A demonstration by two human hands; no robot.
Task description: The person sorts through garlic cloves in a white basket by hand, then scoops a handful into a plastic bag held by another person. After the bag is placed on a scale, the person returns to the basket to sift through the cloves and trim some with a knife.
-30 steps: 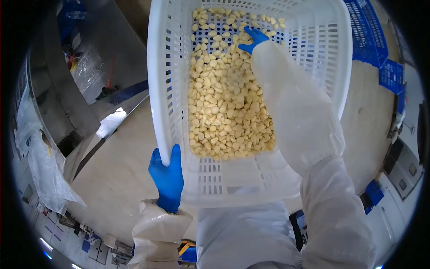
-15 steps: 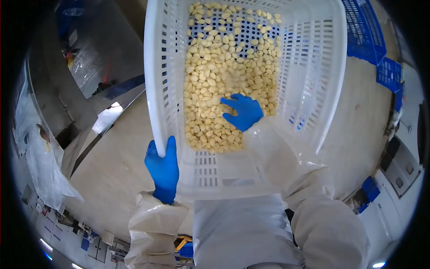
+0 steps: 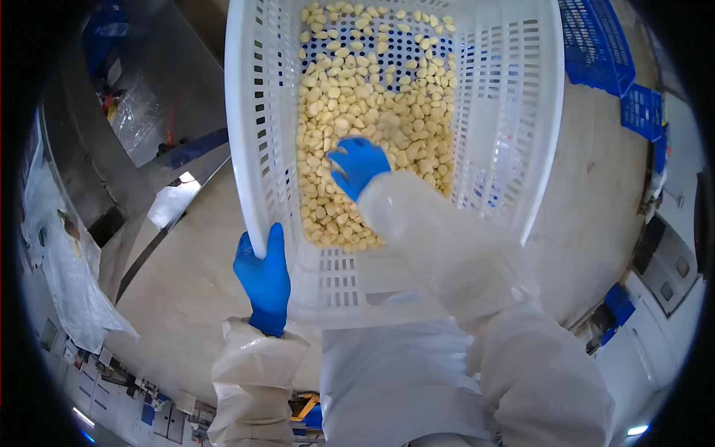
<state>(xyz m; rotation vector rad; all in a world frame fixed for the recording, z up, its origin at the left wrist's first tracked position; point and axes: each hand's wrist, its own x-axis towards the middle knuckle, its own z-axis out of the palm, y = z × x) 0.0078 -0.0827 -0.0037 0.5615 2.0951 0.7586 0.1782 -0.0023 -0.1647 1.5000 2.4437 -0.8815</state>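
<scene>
A white slatted plastic crate [image 3: 547, 160] stands in front of me, holding a spread layer of pale peeled garlic cloves [image 3: 331, 108]. At its near left corner, my left hand [image 3: 265, 287] in a blue glove is closed around the rim, thumb up on the inner side. My right hand [image 3: 359, 168], also blue-gloved, is over the left-middle part of the cloves with its fingers apart. Whether its fingertips press into the cloves is hard to make out. The clear-sleeved right forearm hides the cloves and crate floor at the near right.
Metal equipment [image 3: 175, 82] with a clear plastic bag [image 3: 138, 123] stands on the left. Blue crates [image 3: 596, 45] lie beyond the crate's right side. A clear plastic sheet [image 3: 71, 283] hangs at the far left. Tan floor [image 3: 588, 186] surrounds the crate.
My right hand has swept left across the cloves. The crate, with my left hand on its rim, sits slightly farther left in view.
</scene>
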